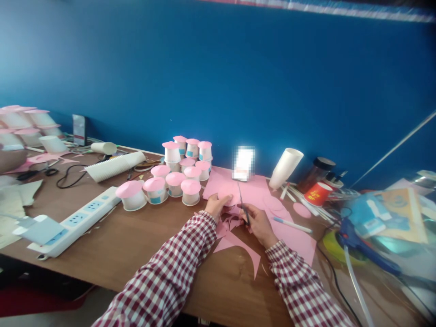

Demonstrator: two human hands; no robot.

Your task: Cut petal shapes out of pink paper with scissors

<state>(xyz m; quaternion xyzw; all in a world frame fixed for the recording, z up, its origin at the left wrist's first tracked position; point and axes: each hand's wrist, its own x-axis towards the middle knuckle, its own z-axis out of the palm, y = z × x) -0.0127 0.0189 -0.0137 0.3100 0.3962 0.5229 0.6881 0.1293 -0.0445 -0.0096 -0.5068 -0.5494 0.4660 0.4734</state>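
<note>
My left hand (217,208) is closed on a piece of pink paper (233,193), thumb on top. In my right hand (259,223) is a pair of scissors (246,218), its blades pointing away from me beside the held paper. Whether the blades are apart is hard to make out. Under and behind both hands lie larger pink paper sheets (259,185). Pink offcuts (238,249) with curved edges lie just below my hands. To the left stand several upturned paper cups (156,195) with pink paper tops. A pen (292,225) rests on pink paper at my right.
A white power strip (80,218) with a plugged-in charger lies left. Stacked cups (116,166) lie behind it; another stack (286,168) leans right of a blurred-out patch. A red cup (318,194) and a blue glue gun (368,250) with its cord are at right. A blurred hand (12,161) shows far left.
</note>
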